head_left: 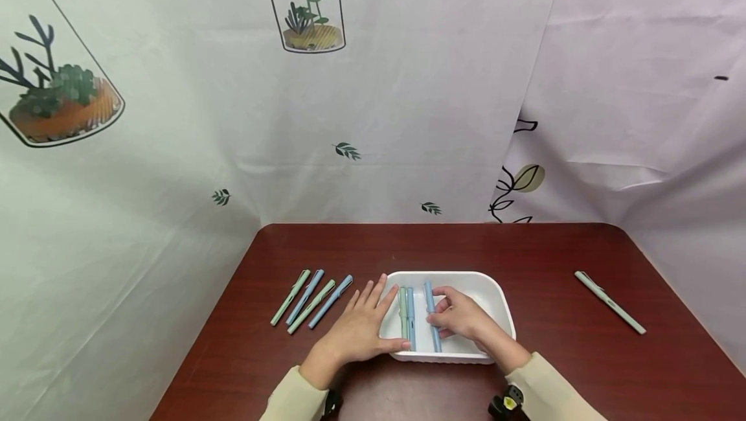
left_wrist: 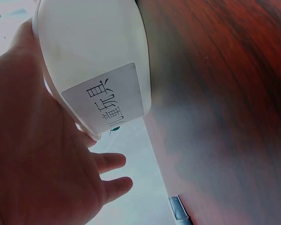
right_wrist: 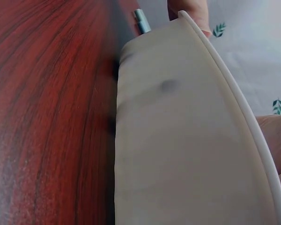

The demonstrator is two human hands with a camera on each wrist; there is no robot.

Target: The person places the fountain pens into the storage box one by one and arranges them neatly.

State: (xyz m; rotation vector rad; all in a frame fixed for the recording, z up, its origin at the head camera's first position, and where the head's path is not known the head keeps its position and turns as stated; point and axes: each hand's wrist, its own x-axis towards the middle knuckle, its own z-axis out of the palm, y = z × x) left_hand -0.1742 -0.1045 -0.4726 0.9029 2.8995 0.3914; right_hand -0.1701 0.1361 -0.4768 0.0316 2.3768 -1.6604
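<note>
In the head view a white tray (head_left: 472,284) stands on the table. My left hand (head_left: 362,325) lies over the tray's left side with fingers straight and spread, its thumb along the near rim. A light green pen (head_left: 403,311) and a blue pen (head_left: 410,317) lie side by side inside, close to that hand. My right hand (head_left: 463,316) reaches into the tray and pinches another blue pen (head_left: 430,298) between thumb and fingers, a little right of that pair. The left wrist view shows the left palm (left_wrist: 37,140) alongside the tray's labelled end (left_wrist: 103,101).
Left of the tray, green and blue pens (head_left: 315,306) lie slanted in a loose row on the dark red table (head_left: 454,246). One pale green pen (head_left: 609,301) lies alone at the far right. A printed white cloth (head_left: 408,116) hangs behind the table.
</note>
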